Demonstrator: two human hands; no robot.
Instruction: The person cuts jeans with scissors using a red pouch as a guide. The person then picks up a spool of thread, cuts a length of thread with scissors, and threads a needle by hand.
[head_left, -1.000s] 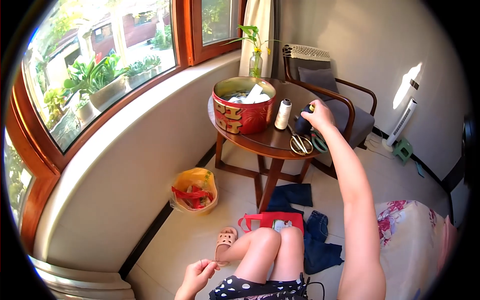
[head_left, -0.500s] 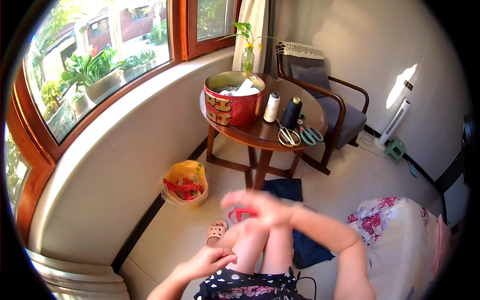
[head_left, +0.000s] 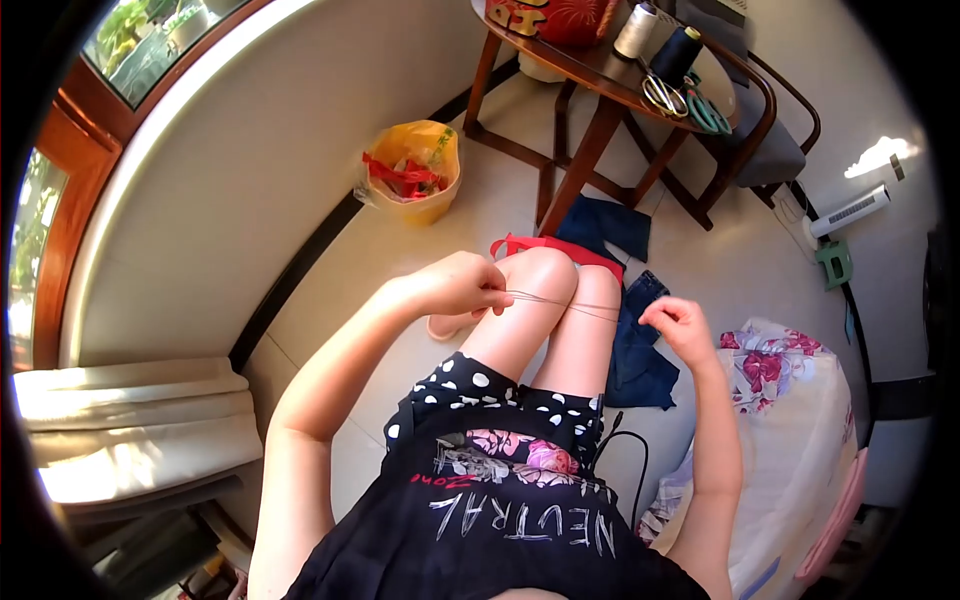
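Note:
My left hand [head_left: 462, 284] is closed in a pinch above my knee, holding thin dark thread [head_left: 562, 303]. Loose strands of it stretch across in front of my knees toward my right hand [head_left: 681, 328]. That hand is also pinched closed, beside my other knee. The strands reach close to its fingertips, and the thread appears to run on into them. Under and beyond my knees lie a red bag-like piece [head_left: 602, 262] and dark blue denim [head_left: 640, 375] on the floor.
Ahead stands a round wooden table [head_left: 590, 68] bearing a red tin [head_left: 565, 18], white thread spool [head_left: 635, 32], dark spool [head_left: 677, 55] and scissors [head_left: 708, 113]. A yellow bin [head_left: 425, 207] is by the wall. A flowered cover [head_left: 790, 430] lies at right.
My view has tilted down. My right hand has moved from in front of my knees to the right, and my left hand has risen. Thread now shows stretched between them.

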